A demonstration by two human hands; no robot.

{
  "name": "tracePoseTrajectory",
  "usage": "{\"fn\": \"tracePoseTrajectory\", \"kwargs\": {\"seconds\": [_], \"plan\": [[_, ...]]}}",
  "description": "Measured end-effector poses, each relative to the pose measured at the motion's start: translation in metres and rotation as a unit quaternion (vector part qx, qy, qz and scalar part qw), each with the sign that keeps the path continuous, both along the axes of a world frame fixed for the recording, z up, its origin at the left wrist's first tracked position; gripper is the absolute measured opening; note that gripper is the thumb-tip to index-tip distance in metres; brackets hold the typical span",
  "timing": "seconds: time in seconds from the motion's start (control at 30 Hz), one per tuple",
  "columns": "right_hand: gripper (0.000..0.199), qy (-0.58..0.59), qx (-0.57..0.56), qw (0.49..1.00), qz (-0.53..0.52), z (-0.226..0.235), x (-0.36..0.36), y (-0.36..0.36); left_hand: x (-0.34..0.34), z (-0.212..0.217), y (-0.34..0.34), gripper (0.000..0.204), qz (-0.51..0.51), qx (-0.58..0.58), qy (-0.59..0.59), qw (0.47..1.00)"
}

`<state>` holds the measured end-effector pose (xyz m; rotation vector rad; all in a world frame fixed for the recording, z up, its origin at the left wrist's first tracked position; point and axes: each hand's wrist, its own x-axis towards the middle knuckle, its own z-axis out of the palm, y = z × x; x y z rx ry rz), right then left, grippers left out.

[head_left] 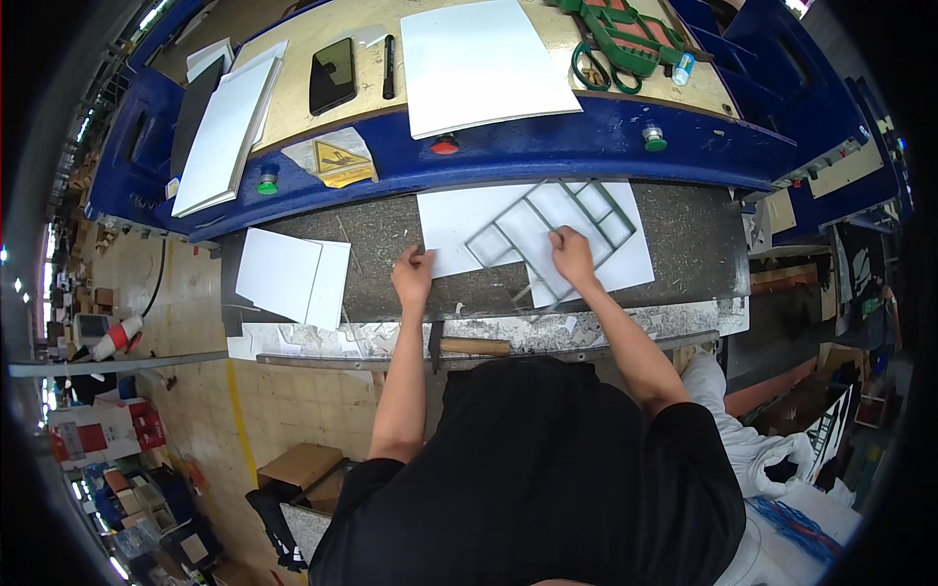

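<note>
A green frame with several rectangular openings [510, 255], like a cutting die, lies slanted over a large white sheet [451, 223] on the dark worn bed. My right hand [573, 260] is closed on one of its inner bars. My left hand [413, 277] is beside the sheet's left edge, fingers curled together; whatever they pinch is too small to make out. Farther left, two smaller white sheets [283, 273] overlap on the bed.
A blue press beam [547, 146] with red [445, 145] and green [653, 137] buttons crosses behind. Its top bears a phone [332, 76], a marker [389, 66], a white sheet [479, 68], scissors [592, 68] and green dies [630, 39]. A wooden handle [475, 346] lies at the front edge.
</note>
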<state>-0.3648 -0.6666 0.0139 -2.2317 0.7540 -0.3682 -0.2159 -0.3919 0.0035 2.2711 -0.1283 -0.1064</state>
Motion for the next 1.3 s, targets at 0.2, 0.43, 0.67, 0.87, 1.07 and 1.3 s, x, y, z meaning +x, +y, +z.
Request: {"fn": "tracePoseTrajectory", "kwargs": {"seconds": [0.2,0.43,0.67,0.87,1.07,1.3], "plan": [[0.024,-0.049,0.091,0.993,-0.064,-0.014,0.075,0.063,-0.003,-0.008,0.071,0.032,0.095,-0.116,-0.029,0.988],[0.027,-0.057,0.038,0.996,-0.054,-0.039,0.118,0.075,-0.019,0.013,0.085,0.055,-0.054,0.069,-0.083,0.993],[0.033,0.063,0.228,0.971,0.021,-0.007,0.111,0.063,-0.022,0.015,0.033,0.069,-0.188,0.045,-0.151,0.970],[0.037,0.083,0.176,0.980,0.050,-0.004,0.113,0.060,-0.022,0.001,0.014,0.056,-0.185,0.007,-0.149,0.971],[0.035,0.092,0.201,0.973,0.065,-0.006,0.112,0.053,-0.019,-0.008,0.016,0.033,-0.225,0.029,-0.209,0.951],[0.028,0.068,0.044,0.985,0.151,0.012,0.085,0.037,-0.024,-0.020,0.019,0.025,-0.189,-0.001,-0.187,0.964]]}}
